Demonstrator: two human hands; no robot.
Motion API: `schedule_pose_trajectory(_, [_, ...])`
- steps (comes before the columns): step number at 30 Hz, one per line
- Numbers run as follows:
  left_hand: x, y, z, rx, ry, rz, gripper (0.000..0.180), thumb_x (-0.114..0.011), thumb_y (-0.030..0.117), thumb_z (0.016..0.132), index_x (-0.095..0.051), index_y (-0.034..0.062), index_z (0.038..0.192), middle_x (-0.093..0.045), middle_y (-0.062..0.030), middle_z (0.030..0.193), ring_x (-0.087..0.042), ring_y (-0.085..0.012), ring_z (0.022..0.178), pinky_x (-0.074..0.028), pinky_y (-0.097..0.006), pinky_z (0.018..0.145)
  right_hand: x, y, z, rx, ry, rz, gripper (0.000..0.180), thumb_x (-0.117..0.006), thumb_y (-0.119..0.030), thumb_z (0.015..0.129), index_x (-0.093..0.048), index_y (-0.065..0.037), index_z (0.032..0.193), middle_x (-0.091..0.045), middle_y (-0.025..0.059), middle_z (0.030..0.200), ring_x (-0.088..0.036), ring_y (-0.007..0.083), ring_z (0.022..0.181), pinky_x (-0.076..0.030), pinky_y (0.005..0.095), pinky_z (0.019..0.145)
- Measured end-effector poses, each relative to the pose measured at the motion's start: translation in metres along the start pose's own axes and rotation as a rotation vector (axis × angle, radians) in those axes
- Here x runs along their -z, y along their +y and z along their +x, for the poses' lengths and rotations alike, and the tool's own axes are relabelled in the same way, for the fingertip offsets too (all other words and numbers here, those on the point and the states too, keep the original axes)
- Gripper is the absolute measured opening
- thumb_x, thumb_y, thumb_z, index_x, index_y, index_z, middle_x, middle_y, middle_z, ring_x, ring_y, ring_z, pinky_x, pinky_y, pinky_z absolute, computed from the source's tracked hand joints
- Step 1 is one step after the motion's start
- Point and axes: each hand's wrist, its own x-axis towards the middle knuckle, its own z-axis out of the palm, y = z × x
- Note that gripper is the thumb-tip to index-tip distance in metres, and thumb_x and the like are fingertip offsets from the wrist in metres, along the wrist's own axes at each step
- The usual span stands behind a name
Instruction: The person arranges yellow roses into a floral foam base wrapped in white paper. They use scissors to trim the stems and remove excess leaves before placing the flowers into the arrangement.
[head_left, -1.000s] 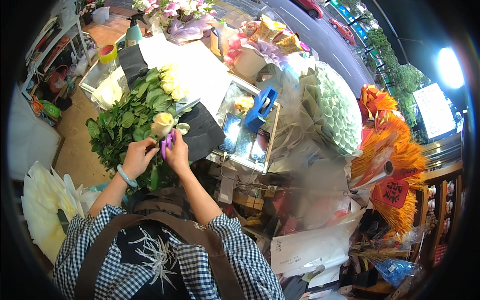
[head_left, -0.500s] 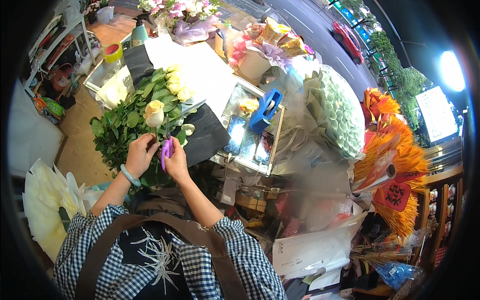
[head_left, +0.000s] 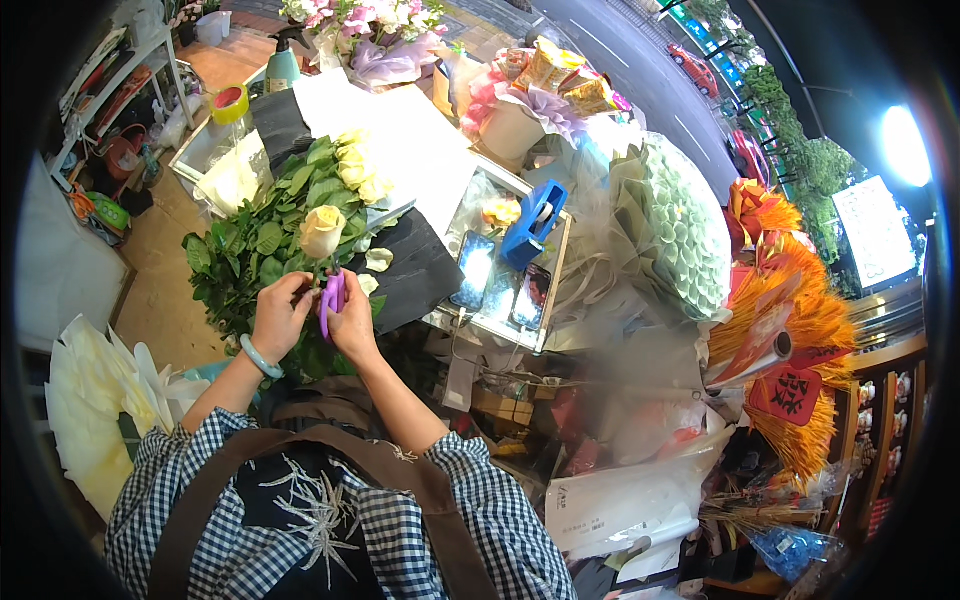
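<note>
My left hand (head_left: 286, 308), with a pale bracelet at the wrist, is closed on the stem of a cream rose (head_left: 322, 231). The bloom stands upright just above my fingers. In my right hand (head_left: 352, 322) is a pair of purple-handled scissors (head_left: 331, 301), their blades up against the stem under the bloom. Whether the blades are parted is too small to tell. Beyond and left of my hands lies a leafy bunch of roses (head_left: 270, 235), with several pale yellow blooms (head_left: 362, 168) at its far end. Loose petals (head_left: 379, 260) rest to the right of the held rose.
Black wrapping paper (head_left: 415, 265) lies right of the roses. Farther right, a blue tape dispenser (head_left: 533, 225) and two phones (head_left: 472, 270) sit on a white-framed box. A green wrapped bouquet (head_left: 680, 230) stands beyond. At the back left are a spray bottle (head_left: 281, 68) and a tape roll (head_left: 229, 103).
The held rose has shifted slightly right and tilted a little. The scissors have turned more upright and sit closer to the stem. On the street, the red car has moved and another shows.
</note>
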Motion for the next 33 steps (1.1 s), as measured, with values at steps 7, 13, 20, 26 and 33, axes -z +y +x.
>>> schedule_pose_trajectory(7, [-0.004,-0.005,-0.002,-0.021,0.008,-0.011,0.012,-0.058,-0.005,0.084,-0.058,-0.0055,0.096,-0.063,-0.0128,0.086,-0.065,-0.0193,0.071,-0.051,-0.028,0.065,0.002,0.011,0.009,-0.068,-0.055,0.178,0.049,-0.059,0.01,0.073,-0.046,-0.003,0.118,-0.056,0.002,0.085,-0.055,0.0083,0.072,-0.047,0.0221,0.064])
schedule_pose_trajectory(13, [0.007,0.0,0.009,0.017,0.086,-0.024,0.01,-0.059,-0.001,0.087,-0.059,-0.003,0.097,-0.061,-0.0068,0.085,-0.058,-0.0098,0.071,-0.048,-0.024,0.064,0.023,0.017,0.0,-0.391,-0.143,0.416,0.056,-0.06,0.008,0.071,-0.044,-0.003,0.123,-0.058,0.0059,0.083,-0.057,0.0133,0.069,-0.049,0.0254,0.062])
schedule_pose_trajectory(20, [0.003,0.012,0.007,0.068,-0.043,-0.139,0.015,-0.06,0.001,0.086,-0.061,-0.0055,0.099,-0.061,-0.0068,0.09,-0.059,-0.0103,0.074,-0.048,-0.025,0.067,0.009,0.011,-0.008,-0.03,-0.145,0.17,0.056,-0.065,0.008,0.073,-0.049,-0.006,0.125,-0.054,-0.004,0.089,-0.052,0.0053,0.077,-0.044,0.0191,0.07])
schedule_pose_trajectory(26, [0.011,0.009,0.017,-0.223,-0.247,0.205,0.015,-0.061,0.004,0.082,-0.061,-0.0036,0.096,-0.059,-0.0151,0.088,-0.062,-0.0277,0.076,-0.049,-0.034,0.066,0.024,0.006,-0.005,-0.223,-0.162,0.375,0.051,-0.064,0.007,0.074,-0.05,-0.007,0.121,-0.054,-0.0041,0.086,-0.054,0.0056,0.073,-0.046,0.019,0.065])
schedule_pose_trajectory(33, [0.019,0.011,0.024,-0.333,-0.256,0.366,0.013,-0.063,0.005,0.081,-0.061,-0.0011,0.091,-0.063,-0.0154,0.085,-0.062,-0.0329,0.074,-0.051,-0.037,0.065,0.031,-0.002,-0.007,-0.2,-0.107,0.34,0.05,-0.062,0.008,0.074,-0.049,-0.005,0.12,-0.052,-0.002,0.085,-0.052,0.006,0.07,-0.044,0.0184,0.06])
